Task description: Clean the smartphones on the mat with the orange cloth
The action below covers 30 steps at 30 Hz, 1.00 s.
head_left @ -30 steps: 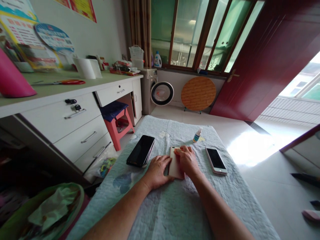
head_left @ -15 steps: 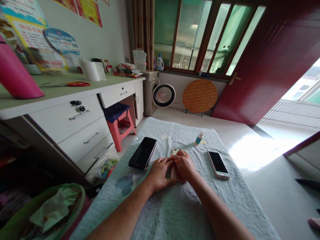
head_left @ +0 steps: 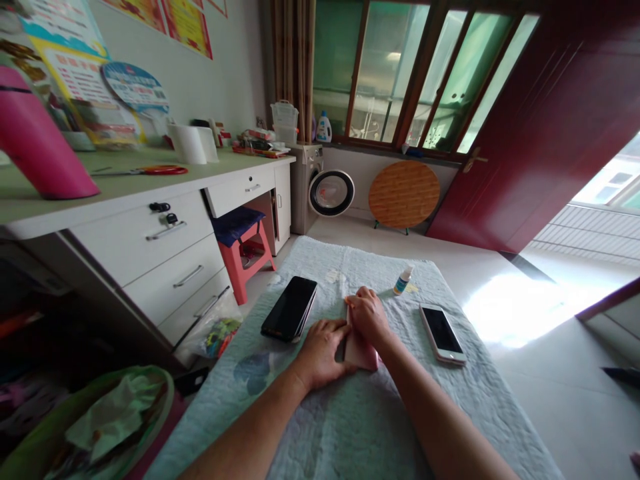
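A pink phone (head_left: 361, 353) lies back up on the pale quilted cloth (head_left: 350, 420) in front of me. My left hand (head_left: 320, 350) lies flat on the cloth with its fingers against the phone's left edge. My right hand (head_left: 369, 315) rests on top of the phone, fingers curled over its far end. A black phone (head_left: 290, 309) lies to the left. To the right lies a white phone (head_left: 443, 325), screen up. A small dropper bottle (head_left: 403, 281) stands behind my right hand.
A white desk with drawers (head_left: 150, 227) runs along the left, with a pink cylinder (head_left: 40, 153) and red scissors (head_left: 150, 171) on it. A red stool (head_left: 240, 243) stands under it. A green bag (head_left: 100, 420) sits at lower left. A dark red door (head_left: 540, 120) stands open at right.
The view has shifted slightly. My right hand has slid toward the far end of the pink phone, and more of the phone's near end now shows. My left hand stays beside it.
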### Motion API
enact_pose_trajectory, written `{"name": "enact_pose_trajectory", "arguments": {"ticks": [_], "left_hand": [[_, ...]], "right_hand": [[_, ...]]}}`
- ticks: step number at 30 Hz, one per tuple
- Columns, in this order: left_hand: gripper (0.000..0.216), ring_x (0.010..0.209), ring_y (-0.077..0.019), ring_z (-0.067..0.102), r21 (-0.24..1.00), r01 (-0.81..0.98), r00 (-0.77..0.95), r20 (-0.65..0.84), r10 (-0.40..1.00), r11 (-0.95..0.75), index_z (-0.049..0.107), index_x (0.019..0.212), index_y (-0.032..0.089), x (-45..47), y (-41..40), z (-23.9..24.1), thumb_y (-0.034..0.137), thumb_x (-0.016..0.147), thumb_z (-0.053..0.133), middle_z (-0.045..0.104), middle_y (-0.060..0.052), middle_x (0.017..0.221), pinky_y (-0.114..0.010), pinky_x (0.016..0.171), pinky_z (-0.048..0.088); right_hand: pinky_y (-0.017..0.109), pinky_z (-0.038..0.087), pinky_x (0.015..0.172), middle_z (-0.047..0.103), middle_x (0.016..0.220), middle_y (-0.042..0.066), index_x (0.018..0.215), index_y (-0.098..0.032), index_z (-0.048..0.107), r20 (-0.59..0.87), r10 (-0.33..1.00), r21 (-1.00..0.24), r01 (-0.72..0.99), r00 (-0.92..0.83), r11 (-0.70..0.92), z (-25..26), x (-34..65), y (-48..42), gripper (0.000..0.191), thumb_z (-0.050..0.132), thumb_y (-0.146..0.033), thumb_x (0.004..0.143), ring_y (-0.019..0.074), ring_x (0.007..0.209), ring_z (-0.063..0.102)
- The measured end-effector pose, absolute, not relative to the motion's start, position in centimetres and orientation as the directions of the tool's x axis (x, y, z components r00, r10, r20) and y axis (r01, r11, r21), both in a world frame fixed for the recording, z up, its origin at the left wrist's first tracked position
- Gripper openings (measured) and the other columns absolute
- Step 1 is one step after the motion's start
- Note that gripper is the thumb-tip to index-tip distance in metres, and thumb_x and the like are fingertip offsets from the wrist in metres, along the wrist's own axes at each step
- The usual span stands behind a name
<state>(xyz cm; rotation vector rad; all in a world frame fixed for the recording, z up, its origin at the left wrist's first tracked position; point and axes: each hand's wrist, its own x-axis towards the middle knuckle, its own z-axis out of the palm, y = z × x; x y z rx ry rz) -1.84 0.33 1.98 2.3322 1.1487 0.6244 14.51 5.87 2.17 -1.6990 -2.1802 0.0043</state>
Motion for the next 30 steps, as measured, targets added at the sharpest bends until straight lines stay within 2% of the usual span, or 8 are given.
{"name": "enact_pose_trajectory", "arguments": {"ticks": [5, 11, 17, 24, 30], "left_hand": [[0.072, 0.111, -0.0303, 0.05, 0.573, 0.61, 0.557, 0.181, 0.811, -0.547, 0.053, 0.128, 0.025, -1.9, 0.4, 1.9, 0.047, 0.064, 0.076, 0.057, -0.005, 0.127, -0.042, 0.1, 0.037], [0.078, 0.114, -0.0305, 0.049, 0.58, 0.602, 0.556, 0.188, 0.809, -0.549, 0.048, 0.133, 0.026, -1.8, 0.4, 1.9, 0.054, 0.066, 0.074, 0.055, -0.004, 0.132, -0.042, 0.101, 0.036], [0.079, 0.119, -0.0299, 0.047, 0.583, 0.598, 0.57, 0.174, 0.803, -0.551, 0.045, 0.136, 0.028, -1.9, 0.5, 1.8, 0.05, 0.066, 0.074, 0.051, -0.004, 0.137, -0.042, 0.104, 0.033], [0.077, 0.115, -0.0305, 0.049, 0.561, 0.616, 0.558, 0.184, 0.809, -0.553, 0.05, 0.131, 0.025, -1.8, 0.4, 2.0, 0.046, 0.062, 0.078, 0.055, -0.004, 0.132, -0.042, 0.1, 0.037], [0.075, 0.113, -0.031, 0.05, 0.559, 0.629, 0.541, 0.184, 0.821, -0.54, 0.054, 0.127, 0.023, -1.8, 0.3, 1.7, 0.051, 0.061, 0.078, 0.057, -0.006, 0.129, -0.043, 0.101, 0.037]], "right_hand": [[0.026, 0.035, 0.077, 0.055, 0.088, 0.007, 0.089, -0.021, 0.071, 0.28, 0.942, -0.219, 0.942, -0.187, 0.253, 1.9, 14.6, 6.0, 0.026, 0.045, -0.022, 0.092, 0.0179, 0.086, 0.047], [0.024, 0.035, 0.074, 0.052, 0.085, 0.004, 0.083, -0.02, 0.07, 0.243, 0.914, -0.258, 0.887, -0.325, 0.384, 2.5, 15.0, 3.8, 0.023, 0.048, -0.02, 0.09, 0.0155, 0.081, 0.046], [0.024, 0.035, 0.071, 0.051, 0.083, 0.003, 0.087, -0.021, 0.071, 0.194, 0.891, -0.282, 0.847, -0.41, 0.451, 3.1, 15.4, 2.8, 0.026, 0.045, -0.019, 0.09, 0.0141, 0.077, 0.045], [0.024, 0.033, 0.073, 0.053, 0.084, 0.005, 0.078, -0.018, 0.069, 0.202, 0.922, -0.213, 0.904, -0.331, 0.371, 3.3, 14.5, 4.6, 0.026, 0.046, -0.019, 0.089, 0.0155, 0.081, 0.045], [0.024, 0.033, 0.075, 0.054, 0.086, 0.006, 0.086, -0.018, 0.07, 0.218, 0.953, -0.195, 0.947, -0.211, 0.254, 2.4, 14.5, 6.1, 0.029, 0.042, -0.022, 0.092, 0.0166, 0.083, 0.047]]}}
